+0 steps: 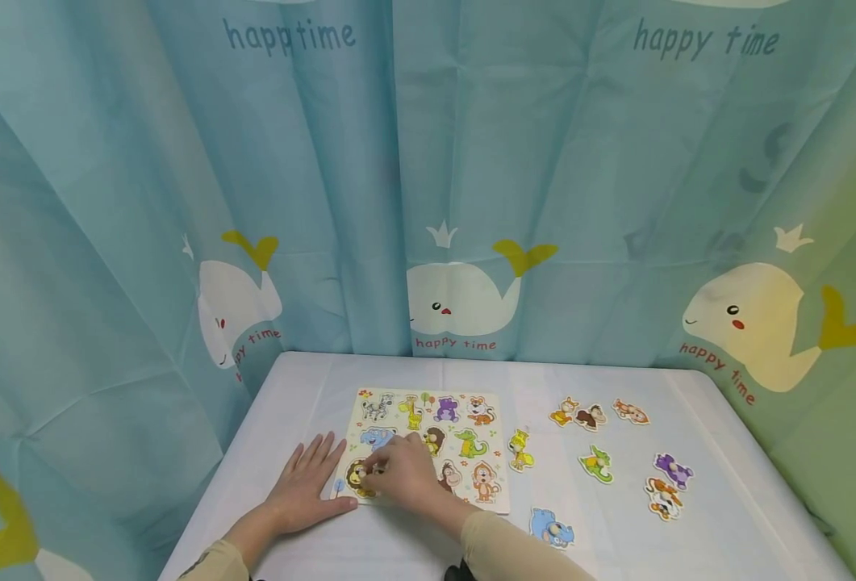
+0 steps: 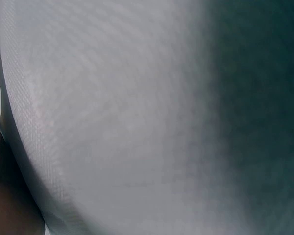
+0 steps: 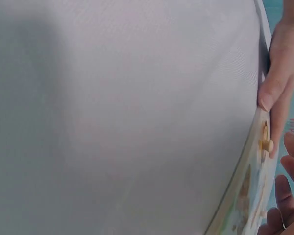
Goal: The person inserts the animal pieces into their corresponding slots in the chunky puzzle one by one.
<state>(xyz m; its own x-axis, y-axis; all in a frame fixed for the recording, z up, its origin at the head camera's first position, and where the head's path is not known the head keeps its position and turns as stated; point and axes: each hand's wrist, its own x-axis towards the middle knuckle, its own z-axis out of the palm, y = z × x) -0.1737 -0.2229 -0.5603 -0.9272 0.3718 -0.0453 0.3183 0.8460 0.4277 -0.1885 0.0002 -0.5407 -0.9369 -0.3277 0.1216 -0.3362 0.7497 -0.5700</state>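
A wooden animal puzzle board (image 1: 503, 492) lies flat on the table. My right hand (image 1: 406, 472) is over its lower left part, fingers bent beside the lion piece (image 1: 357, 478). In the right wrist view, the lion's knob (image 3: 268, 146) stands up from the board, with a small gap to the right fingertips (image 3: 291, 161). My left hand (image 1: 310, 484) lies with fingers spread at the board's left edge, and its thumb (image 3: 266, 100) touches the board's near corner. Part of the board's lower row is hidden under the right hand. The left wrist view shows mostly blurred cloth.
Loose knobbed animal pieces lie right of the board: a giraffe (image 1: 520, 449), a blue elephant (image 1: 552, 527), a crocodile (image 1: 597, 464), a monkey (image 1: 590, 417), a purple hippo (image 1: 673, 470) and a tiger (image 1: 663, 500), among several. A whale-print curtain (image 1: 544, 161) hangs behind the white table (image 1: 732, 516).
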